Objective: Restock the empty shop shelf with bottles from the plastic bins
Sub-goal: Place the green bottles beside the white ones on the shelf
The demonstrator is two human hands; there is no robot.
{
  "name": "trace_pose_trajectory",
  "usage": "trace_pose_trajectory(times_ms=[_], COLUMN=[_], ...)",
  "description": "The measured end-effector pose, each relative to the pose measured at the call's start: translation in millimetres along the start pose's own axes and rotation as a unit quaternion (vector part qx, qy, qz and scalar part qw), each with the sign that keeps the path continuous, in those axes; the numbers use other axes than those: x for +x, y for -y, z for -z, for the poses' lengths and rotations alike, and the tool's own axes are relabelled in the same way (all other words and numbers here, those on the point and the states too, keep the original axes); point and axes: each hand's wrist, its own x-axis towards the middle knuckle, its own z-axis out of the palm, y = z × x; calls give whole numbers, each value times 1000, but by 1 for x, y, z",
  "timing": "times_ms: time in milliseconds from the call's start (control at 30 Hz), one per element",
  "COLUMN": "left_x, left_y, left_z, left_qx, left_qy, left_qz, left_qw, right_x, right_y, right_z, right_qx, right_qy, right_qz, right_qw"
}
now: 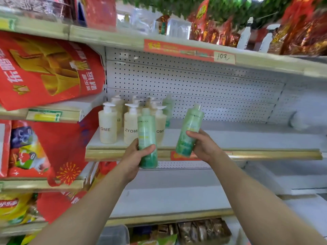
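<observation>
My left hand (133, 158) grips an upright green bottle (147, 133) by its lower half, just in front of the shelf edge. My right hand (205, 145) grips a second green bottle (190, 128), tilted with its cap leaning to the right, above the shelf's front lip. On the white shelf (247, 138), at its left end, stand several cream pump bottles (107, 126) marked ZYOME, with one more green bottle (167, 108) behind them against the pegboard. The rest of that shelf to the right is bare.
Red gift bags (44, 71) and snack packs fill the shelves on the left. The shelf above carries red packets and a price strip (189, 52). A white lower shelf (168, 197) lies under my arms, and a clear plastic bin corner (115, 234) shows at the bottom.
</observation>
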Motion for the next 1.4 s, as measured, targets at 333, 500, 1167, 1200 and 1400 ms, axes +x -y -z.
trace_pose_trajectory(times_ms=[333,500,1167,1200,1400], left_x=[50,64,87,88,96], left_y=[12,16,38,40,43], left_z=[-46,-51,-83,-84,-91], left_qx=[16,0,34,37,48], left_qy=[-58,-79,-99,-99,-98], left_qz=[-53,-57,-72,-68,-59], left_qw=[997,995,992,992,992], right_x=[105,150,254,256,262], right_y=[23,10,6,6,7], right_z=[58,58,91,89,82], right_qx=[-138,-166,-312,-317,-349], right_qy=[-44,-19,-60,-59,-58], right_qz=[13,-2,8,13,14], right_qw=[989,986,948,946,935])
